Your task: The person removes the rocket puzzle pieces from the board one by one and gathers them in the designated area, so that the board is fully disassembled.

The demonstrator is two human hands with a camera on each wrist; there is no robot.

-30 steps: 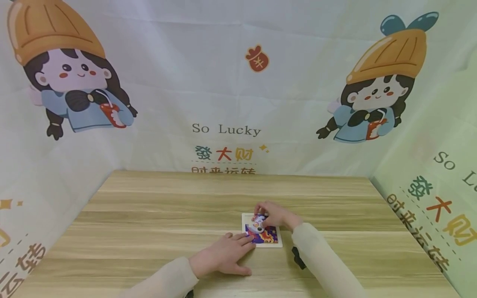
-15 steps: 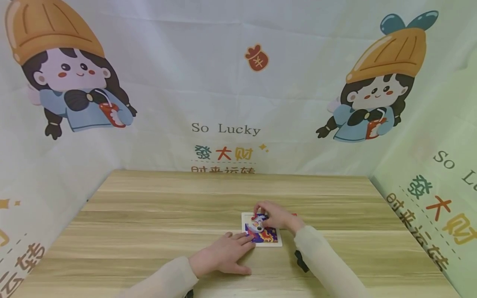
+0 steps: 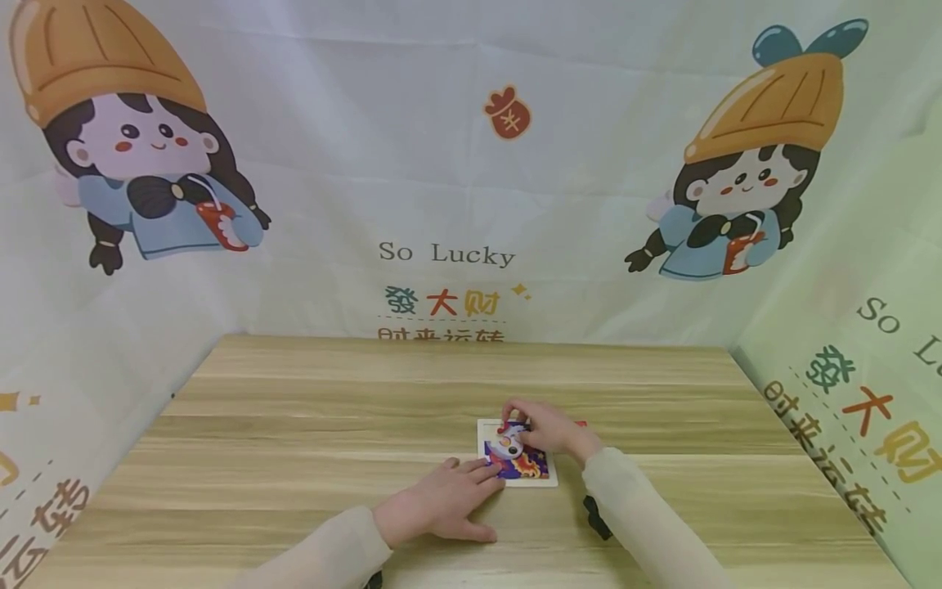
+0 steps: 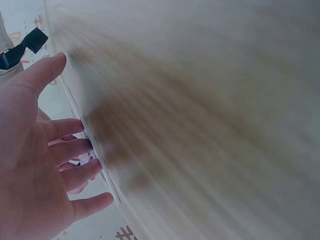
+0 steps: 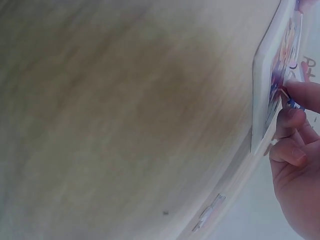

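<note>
I see the left hand (image 3: 446,503), fingers (image 4: 82,175) spread, hiding the board (image 3: 531,483)'s near-left corner; the right hand (image 3: 545,426) pinches a piece (image 3: 506,447).

The backdrop (image 3: 441,164) reads "So Lucky", "發大财", "时来运转".

There is lots of room on the table (image 3: 309,442) at the left. The left hand (image 3: 445,501) blocks the near left corner of the board (image 3: 537,483); the right hand (image 3: 545,427) blocks the far right one. A red thing (image 3: 582,424) (maybe flat, hard to see) peeks out past it.
</note>
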